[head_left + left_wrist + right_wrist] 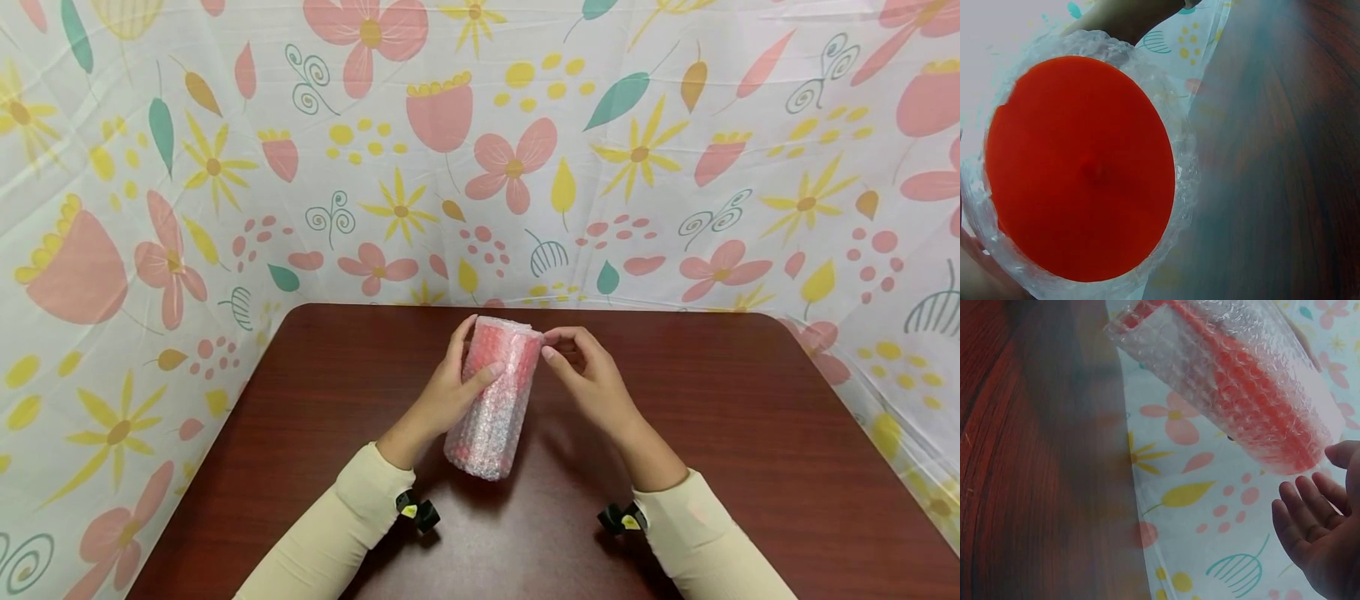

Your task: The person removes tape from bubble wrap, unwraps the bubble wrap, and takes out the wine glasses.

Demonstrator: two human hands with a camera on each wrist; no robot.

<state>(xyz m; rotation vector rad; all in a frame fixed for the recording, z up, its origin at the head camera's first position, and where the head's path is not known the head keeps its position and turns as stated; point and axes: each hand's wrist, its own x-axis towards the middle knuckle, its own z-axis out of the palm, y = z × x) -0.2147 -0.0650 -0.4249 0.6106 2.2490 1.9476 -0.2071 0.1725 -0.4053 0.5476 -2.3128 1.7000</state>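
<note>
A cylinder-shaped thing in bubble wrap [501,400], red showing through the clear layers, is held tilted over the table. My left hand [448,398] grips its upper left side, the thumb lying across the front. The left wrist view looks at one end of it, where a flat red disc [1085,175] is ringed by crumpled bubble wrap. At the upper right edge, my right hand [596,379] pinches the wrap between thumb and index finger. Its other fingers [1304,512] curl loosely beside the roll in the right wrist view.
Below the hands lies a dark reddish-brown wooden table [300,467] with rounded far corners. A white cloth [450,192] with pink, yellow and green flower prints hangs behind and at both sides. Small black devices [420,512] are strapped at both sleeve cuffs.
</note>
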